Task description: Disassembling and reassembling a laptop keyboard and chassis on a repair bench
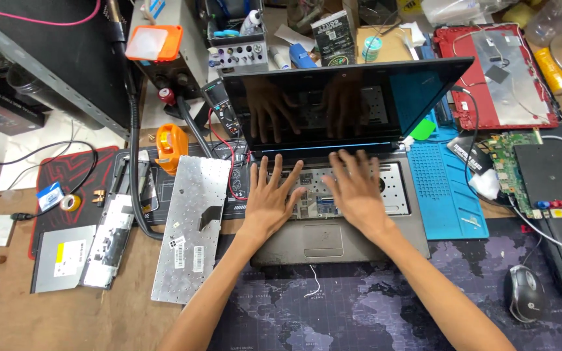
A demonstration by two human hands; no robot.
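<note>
An open grey laptop [333, 244] sits in front of me with its keyboard taken out, showing a bare metal tray [395, 188]. My left hand [269, 198] lies flat on the left part of that tray, fingers spread. My right hand [356, 188] rests flat on the middle of the tray, fingers spread toward the hinge. Neither hand holds anything. The dark screen [346, 107] mirrors both hands. The removed keyboard [190, 227] lies face down to the left of the laptop.
An optical drive [60, 259] and a metal bracket [107, 242] lie at the left. A blue mat [443, 188], a circuit board [505, 156], a red laptop shell [502, 75] and a mouse [525, 294] are at the right. A multimeter [222, 104] stands behind.
</note>
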